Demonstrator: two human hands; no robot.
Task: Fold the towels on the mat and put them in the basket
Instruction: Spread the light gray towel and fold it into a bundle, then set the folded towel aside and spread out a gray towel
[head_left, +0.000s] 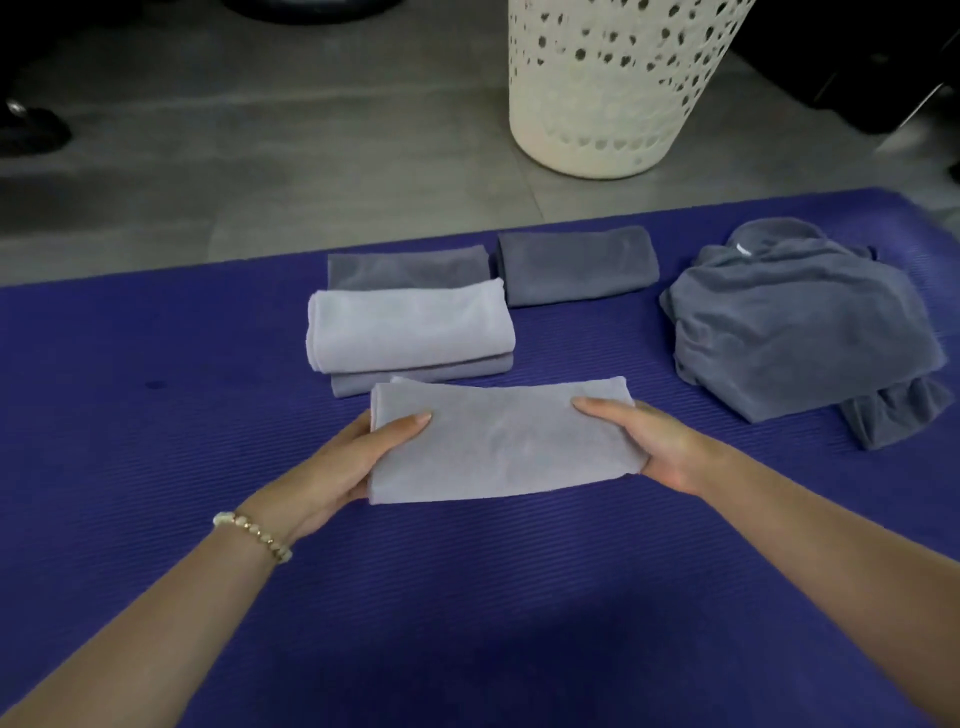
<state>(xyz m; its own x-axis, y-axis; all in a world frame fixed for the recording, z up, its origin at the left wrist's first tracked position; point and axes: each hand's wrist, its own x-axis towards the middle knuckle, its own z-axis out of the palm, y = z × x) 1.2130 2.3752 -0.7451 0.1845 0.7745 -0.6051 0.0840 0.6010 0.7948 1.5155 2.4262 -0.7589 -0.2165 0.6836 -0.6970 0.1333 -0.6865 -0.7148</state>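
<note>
Soft cloth on ribbed foam, hard plastic behind.
The purple foam mat (156, 467) looked matt, its surface finely ribbed. The light grey folded cloth towel (504, 441), the pale lilac folded towel (405, 327) and the heap of dark blue-grey towels (800, 332) showed a soft, short-napped, unshiny pile. The cream perforated plastic basket (613, 78) was smooth, faintly sheened; the grey tiled floor (260, 156) was dull.

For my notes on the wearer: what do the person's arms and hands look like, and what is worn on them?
Both forearms are bare to the frame edge: no sleeves, no gloves. The left hand has a bracelet of small pale and gold-coloured beads at its wrist. The right hand and its wrist show no watch or band; no ring shows on the visible fingers.
</note>
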